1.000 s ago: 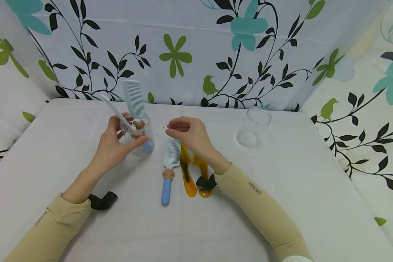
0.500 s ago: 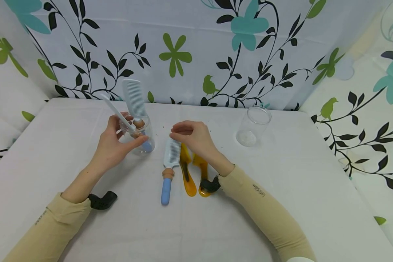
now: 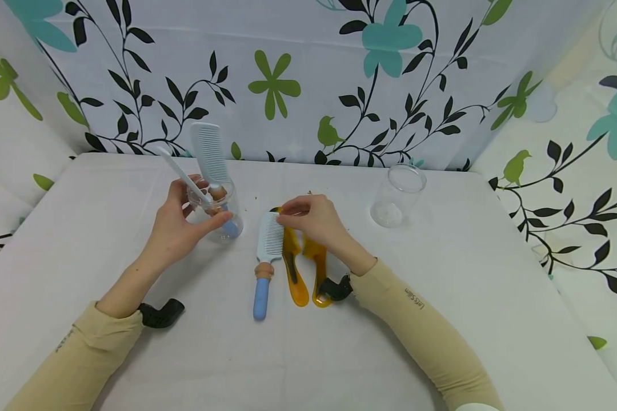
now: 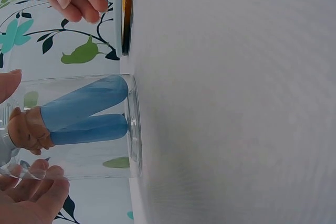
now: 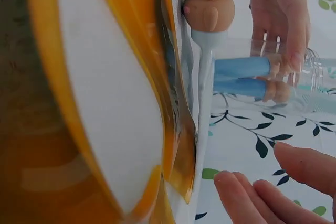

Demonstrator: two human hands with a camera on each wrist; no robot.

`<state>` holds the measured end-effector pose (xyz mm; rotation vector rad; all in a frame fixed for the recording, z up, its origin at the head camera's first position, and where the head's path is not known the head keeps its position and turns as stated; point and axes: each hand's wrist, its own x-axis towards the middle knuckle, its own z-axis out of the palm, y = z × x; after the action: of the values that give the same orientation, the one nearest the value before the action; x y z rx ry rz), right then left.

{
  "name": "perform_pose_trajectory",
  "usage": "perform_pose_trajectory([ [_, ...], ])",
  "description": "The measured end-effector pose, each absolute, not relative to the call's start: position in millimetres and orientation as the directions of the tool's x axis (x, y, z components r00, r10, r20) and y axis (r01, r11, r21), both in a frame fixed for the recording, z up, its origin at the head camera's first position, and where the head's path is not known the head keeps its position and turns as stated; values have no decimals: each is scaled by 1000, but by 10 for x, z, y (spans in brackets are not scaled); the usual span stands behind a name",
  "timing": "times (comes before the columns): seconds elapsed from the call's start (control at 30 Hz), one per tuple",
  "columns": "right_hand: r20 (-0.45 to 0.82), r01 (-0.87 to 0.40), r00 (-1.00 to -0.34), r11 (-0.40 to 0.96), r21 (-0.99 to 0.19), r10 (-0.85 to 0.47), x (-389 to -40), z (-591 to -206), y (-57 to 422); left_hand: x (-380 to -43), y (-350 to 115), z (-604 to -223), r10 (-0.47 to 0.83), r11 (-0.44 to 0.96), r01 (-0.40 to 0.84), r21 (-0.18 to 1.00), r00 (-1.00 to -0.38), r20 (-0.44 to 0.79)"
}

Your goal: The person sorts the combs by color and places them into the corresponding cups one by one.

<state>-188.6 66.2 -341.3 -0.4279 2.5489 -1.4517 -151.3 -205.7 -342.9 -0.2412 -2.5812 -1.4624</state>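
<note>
In the head view, my left hand (image 3: 172, 233) grips a clear jar (image 3: 237, 206), thumb at one side and fingers at the other. Two pale blue combs stand in it: one shows its toothed head (image 3: 209, 151), the other leans left edge-on (image 3: 182, 176). Their blue handles (image 4: 86, 103) reach the jar's base in the left wrist view. My right hand (image 3: 323, 221) hovers by the toothed end of a third pale blue comb (image 3: 271, 238) on the table. Its thumb and fingers are apart in the right wrist view. Two amber combs lie under it, one left (image 3: 297, 288), one right (image 3: 316, 257).
A second clear jar (image 3: 398, 200) stands at the back right of the white-covered table (image 3: 185, 365). Patterned cloth (image 3: 298, 45) rises behind and at both sides. Small dark specks lie near the back of the table.
My right hand has drawn back to the right and slightly nearer, from beside the jar to above the combs' toothed ends. My left hand and the jar have stayed in place.
</note>
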Motion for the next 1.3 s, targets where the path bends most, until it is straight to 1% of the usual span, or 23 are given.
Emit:
perform_pose_trajectory([
  [0.3, -165, -32, -935, 536, -843, -314, -1962, -3427, 773, -1507, -2065, -3422, 57, 509, 209, 835, -976, 210],
  [0.53, -282, 121, -912, 463, -878, -297, -1997, -3440, 776, -1503, -2067, -3415, 52, 511, 199, 836, -978, 201],
  [0.73, -318, 173, -901, 430, -886, -294, -2004, -3447, 778, -1509, -2067, -3417, 55, 515, 200, 833, -978, 200],
  [1.07, -348, 225, -876, 355, -907, -335, -1997, -3487, 766, -1505, -2065, -3422, 55, 515, 197, 834, -979, 198],
  [1.3, -346, 266, -876, 262, -928, -337, -1981, -3526, 749, -1508, -2063, -3425, 50, 518, 189, 834, -980, 191],
])
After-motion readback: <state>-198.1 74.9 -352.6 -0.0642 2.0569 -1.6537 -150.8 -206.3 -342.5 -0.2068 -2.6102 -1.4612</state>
